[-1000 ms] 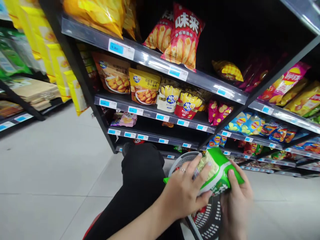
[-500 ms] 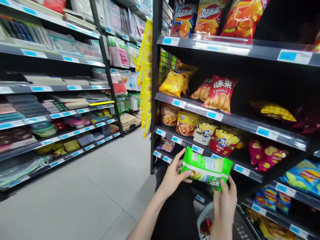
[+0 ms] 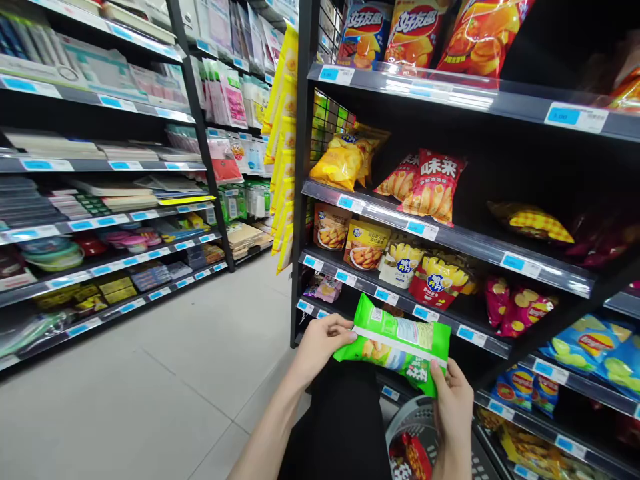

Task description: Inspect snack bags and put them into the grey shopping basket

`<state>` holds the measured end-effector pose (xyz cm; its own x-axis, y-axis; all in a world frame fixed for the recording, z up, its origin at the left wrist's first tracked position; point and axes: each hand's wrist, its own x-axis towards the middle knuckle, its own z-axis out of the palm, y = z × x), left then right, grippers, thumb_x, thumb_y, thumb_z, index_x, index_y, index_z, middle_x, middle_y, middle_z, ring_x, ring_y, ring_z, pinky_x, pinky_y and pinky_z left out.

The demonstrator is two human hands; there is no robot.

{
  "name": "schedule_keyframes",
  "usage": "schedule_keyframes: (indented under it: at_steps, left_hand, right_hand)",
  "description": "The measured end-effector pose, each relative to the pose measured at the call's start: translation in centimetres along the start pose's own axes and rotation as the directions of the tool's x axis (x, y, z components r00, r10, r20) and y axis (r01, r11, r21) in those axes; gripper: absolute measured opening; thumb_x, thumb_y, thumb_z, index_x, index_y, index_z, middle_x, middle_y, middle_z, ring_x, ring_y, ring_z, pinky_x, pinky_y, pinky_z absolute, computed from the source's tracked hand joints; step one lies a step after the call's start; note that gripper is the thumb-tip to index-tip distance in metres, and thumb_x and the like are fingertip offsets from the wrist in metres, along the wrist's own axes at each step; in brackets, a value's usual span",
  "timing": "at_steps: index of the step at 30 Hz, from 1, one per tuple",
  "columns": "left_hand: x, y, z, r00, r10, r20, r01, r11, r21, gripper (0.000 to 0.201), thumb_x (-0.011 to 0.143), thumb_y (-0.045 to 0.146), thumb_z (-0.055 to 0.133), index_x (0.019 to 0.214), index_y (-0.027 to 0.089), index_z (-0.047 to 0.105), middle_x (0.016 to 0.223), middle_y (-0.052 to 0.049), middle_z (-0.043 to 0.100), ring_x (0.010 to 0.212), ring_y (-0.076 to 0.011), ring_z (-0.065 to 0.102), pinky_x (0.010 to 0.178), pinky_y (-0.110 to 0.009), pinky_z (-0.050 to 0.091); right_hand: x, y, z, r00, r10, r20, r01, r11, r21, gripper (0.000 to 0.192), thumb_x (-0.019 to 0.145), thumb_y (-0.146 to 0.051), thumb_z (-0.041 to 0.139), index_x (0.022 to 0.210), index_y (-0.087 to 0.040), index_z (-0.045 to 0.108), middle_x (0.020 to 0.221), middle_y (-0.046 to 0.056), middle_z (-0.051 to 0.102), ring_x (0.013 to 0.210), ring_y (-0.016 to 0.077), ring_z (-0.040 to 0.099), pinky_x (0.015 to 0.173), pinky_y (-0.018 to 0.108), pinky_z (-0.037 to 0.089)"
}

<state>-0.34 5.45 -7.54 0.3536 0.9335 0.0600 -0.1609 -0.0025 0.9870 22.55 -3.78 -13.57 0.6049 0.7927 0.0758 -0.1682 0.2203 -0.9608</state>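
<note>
While you crouch before the snack shelves, both your hands are clamped on one green snack bag [image 3: 397, 345]. Your left hand [image 3: 320, 340] grips its left end with fingers closed around the edge, and your right hand [image 3: 453, 403] pinches its lower right corner from below. The bag is held flat in the air, just above your dark trouser knee [image 3: 340, 427] and a little in front of the lower shelves; its back side with the white label faces you.

I judge that the step in hand is the presenting of the bag to a shelf. The next move calls for a free slot of the right width, and for keeping the bag level so that it does not push over the neighbours.

Now the count, from near to far. Below your right hand there is one grey basket [image 3: 425, 420], and in it at least one red packet [image 3: 415, 457]. On the shelf just behind the bag stand two brown-yellow biscuit boxes [image 3: 366, 245] and two fries-shaped packs [image 3: 440, 281]. One shelf higher I count two red bags [image 3: 435, 183] and one yellow bag [image 3: 340, 165]. On the top shelf three chip bags [image 3: 410, 30] are visible. Across the aisle the stationery shelves [image 3: 100, 220] hold too many small things to count.
</note>
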Motion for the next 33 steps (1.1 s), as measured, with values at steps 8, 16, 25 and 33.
schedule_keyframes:
  at_steps: [8,16,25,33]
  left_hand:
    - [-0.6,-0.5,0.9,0.916,-0.016,0.401,0.107,0.973,-0.204,0.034,0.068,0.044,0.068,0.083,0.013,0.061,0.077,-0.001,0.058,0.074,-0.0140,0.053,0.071,-0.025,0.041]
    - [-2.4,0.7,2.5,0.934,0.299,0.197,-0.273,0.950,-0.151,0.046,0.069,0.057,0.059,0.059,0.014,0.051,0.071,-0.002,0.048,0.068,-0.0135,0.045,0.063,-0.024,0.038]
    - [-3.2,2.8,0.7,0.870,0.422,0.255,-0.489,0.669,0.561,0.023,0.086,0.029,0.046,0.092,0.023,0.068,0.059,0.000,0.061,0.050,-0.0120,0.053,0.055,-0.022,0.037]
    - [-2.9,3.0,1.3,0.973,0.199,0.118,-0.204,0.978,0.035,0.036,0.086,0.041,0.045,0.112,0.021,0.060,0.110,-0.006,0.062,0.089,-0.0195,0.059,0.071,-0.025,0.047]
  right_hand:
    - [-0.5,-1.5,0.3,0.994,0.003,-0.108,0.011,0.992,0.125,0.034,0.061,-0.036,0.076,0.082,-0.015,0.059,0.074,0.001,0.066,0.063,0.0134,0.061,0.057,0.022,0.051]
    - [-0.6,-2.1,1.4,0.995,-0.012,-0.096,0.028,0.986,0.166,0.034,0.059,-0.038,0.075,0.079,-0.016,0.059,0.071,0.002,0.065,0.067,0.0153,0.062,0.060,0.025,0.051]
    - [-0.6,-1.2,0.0,0.856,-0.343,-0.386,0.380,0.925,0.021,0.026,0.062,-0.035,0.074,0.069,-0.017,0.058,0.058,-0.002,0.059,0.059,0.0144,0.057,0.059,0.027,0.047]
    - [-2.4,-3.4,-0.3,0.973,-0.205,-0.106,0.227,0.933,0.280,0.040,0.075,-0.050,0.050,0.091,-0.017,0.066,0.084,0.009,0.067,0.078,0.0249,0.063,0.068,0.038,0.048]
